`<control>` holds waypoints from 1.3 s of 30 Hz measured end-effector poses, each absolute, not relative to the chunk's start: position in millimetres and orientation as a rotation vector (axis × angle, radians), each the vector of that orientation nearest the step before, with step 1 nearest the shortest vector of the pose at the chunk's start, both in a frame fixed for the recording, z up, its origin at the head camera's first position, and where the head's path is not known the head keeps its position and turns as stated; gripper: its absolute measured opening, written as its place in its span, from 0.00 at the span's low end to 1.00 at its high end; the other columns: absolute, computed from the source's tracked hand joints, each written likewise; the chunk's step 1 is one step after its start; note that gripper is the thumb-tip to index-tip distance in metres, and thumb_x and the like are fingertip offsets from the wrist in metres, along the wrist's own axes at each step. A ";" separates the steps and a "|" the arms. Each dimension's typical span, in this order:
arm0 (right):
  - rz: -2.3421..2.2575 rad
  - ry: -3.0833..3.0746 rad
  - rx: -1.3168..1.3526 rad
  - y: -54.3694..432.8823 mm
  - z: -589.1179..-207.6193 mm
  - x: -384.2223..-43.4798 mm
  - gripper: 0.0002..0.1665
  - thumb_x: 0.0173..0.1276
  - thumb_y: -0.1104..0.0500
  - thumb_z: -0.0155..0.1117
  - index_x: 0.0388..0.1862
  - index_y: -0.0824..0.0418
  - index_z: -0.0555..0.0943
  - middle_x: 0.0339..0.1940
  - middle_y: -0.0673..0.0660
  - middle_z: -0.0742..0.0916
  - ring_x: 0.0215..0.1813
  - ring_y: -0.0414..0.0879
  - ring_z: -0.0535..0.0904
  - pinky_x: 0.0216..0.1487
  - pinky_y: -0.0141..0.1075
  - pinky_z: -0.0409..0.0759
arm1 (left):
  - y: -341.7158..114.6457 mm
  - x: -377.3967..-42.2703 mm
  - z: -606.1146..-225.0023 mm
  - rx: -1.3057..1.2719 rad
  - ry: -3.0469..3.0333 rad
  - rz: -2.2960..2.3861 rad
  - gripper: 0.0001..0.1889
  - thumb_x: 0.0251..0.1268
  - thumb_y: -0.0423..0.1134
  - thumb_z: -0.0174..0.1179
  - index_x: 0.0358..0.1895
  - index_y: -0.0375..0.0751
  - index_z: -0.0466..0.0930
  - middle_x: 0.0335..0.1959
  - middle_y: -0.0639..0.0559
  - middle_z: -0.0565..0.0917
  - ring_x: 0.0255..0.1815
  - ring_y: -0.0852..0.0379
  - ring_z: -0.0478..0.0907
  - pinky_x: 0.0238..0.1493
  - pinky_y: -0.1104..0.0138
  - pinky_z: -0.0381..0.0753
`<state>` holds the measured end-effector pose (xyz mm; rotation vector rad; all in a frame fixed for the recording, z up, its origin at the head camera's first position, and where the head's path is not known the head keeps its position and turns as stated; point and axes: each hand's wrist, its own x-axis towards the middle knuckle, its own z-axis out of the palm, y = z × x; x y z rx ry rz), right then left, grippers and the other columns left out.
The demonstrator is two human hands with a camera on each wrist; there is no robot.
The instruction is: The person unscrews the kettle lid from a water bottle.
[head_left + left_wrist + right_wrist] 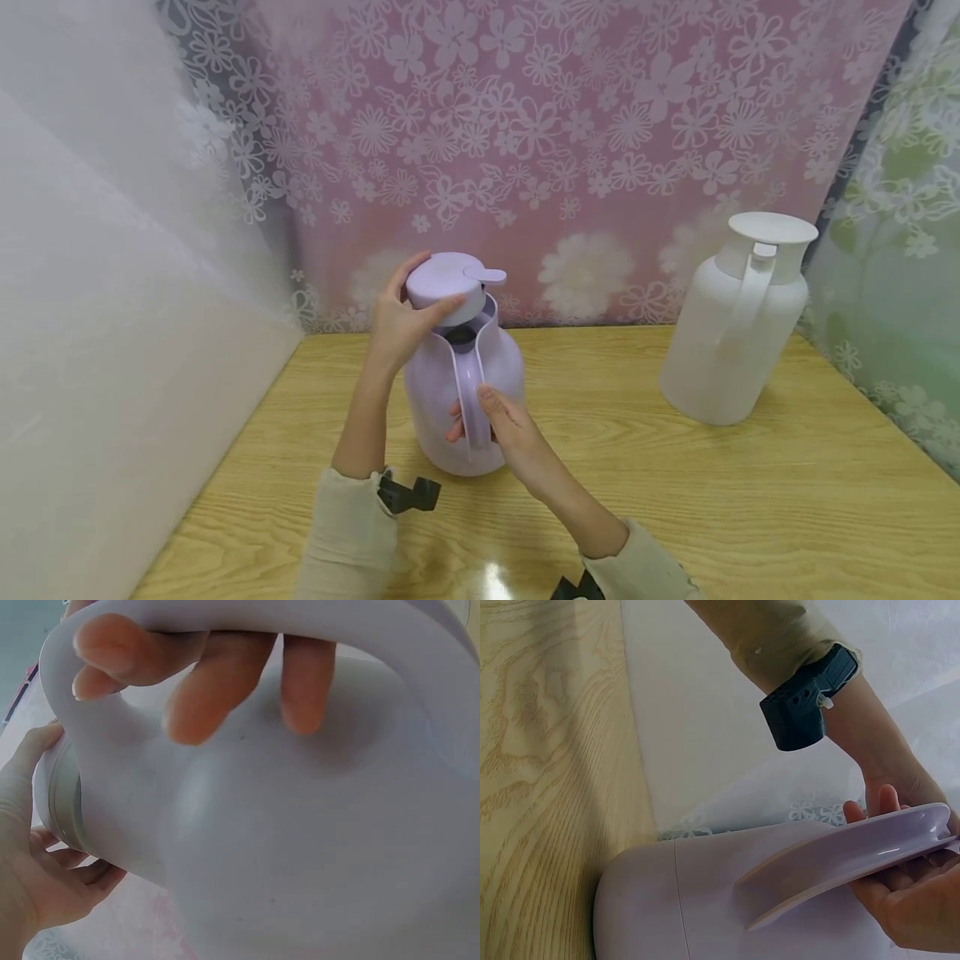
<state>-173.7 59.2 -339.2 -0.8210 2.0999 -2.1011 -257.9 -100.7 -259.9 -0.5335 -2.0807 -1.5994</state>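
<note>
A lilac thermos jug (465,408) stands on the wooden table with its handle (470,400) toward me. My left hand (397,329) holds the round lilac lid (447,279), thumb on the near side and fingers over the far side. The lid is at the jug's mouth, tilted, with a gap at the handle side where a dark part (460,335) shows inside. Lower down, my right hand (517,433) grips the handle, thumb on top of it. In the left wrist view its fingers (225,682) pass through the handle loop, beside the jug body.
A white jug (738,333) with a flared top stands on the table (600,500) to the right. Behind is a pink flowered curtain (525,167). A pale wall panel (135,292) borders the left, and a green flowered sheet (900,250) the right.
</note>
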 end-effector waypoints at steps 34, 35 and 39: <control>-2.114 2.075 -0.821 59.0 -339.8 -173.5 0.34 0.77 0.47 0.28 0.45 0.73 0.74 0.31 0.64 0.83 0.40 0.53 0.79 0.45 0.43 0.73 | -122.0 -247.6 -242.0 -0.505 -2.016 -1.647 0.39 0.48 0.38 0.70 0.66 0.42 0.62 0.57 0.45 0.71 0.53 0.53 0.70 0.48 0.61 0.74; -2.114 2.075 -0.821 59.0 -339.8 -173.4 0.34 0.77 0.46 0.28 0.45 0.73 0.74 0.31 0.64 0.83 0.40 0.53 0.78 0.45 0.43 0.73 | -123.0 -247.4 -242.0 -0.500 -2.014 -1.652 0.39 0.48 0.38 0.70 0.66 0.42 0.62 0.57 0.45 0.71 0.53 0.53 0.70 0.48 0.61 0.74; -2.115 2.065 -0.826 59.4 -339.8 -173.5 0.34 0.77 0.46 0.28 0.45 0.73 0.74 0.31 0.63 0.83 0.40 0.52 0.78 0.46 0.43 0.73 | -128.2 -246.6 -242.0 -0.482 -2.011 -1.662 0.39 0.48 0.38 0.70 0.66 0.43 0.62 0.56 0.45 0.71 0.52 0.53 0.71 0.48 0.61 0.75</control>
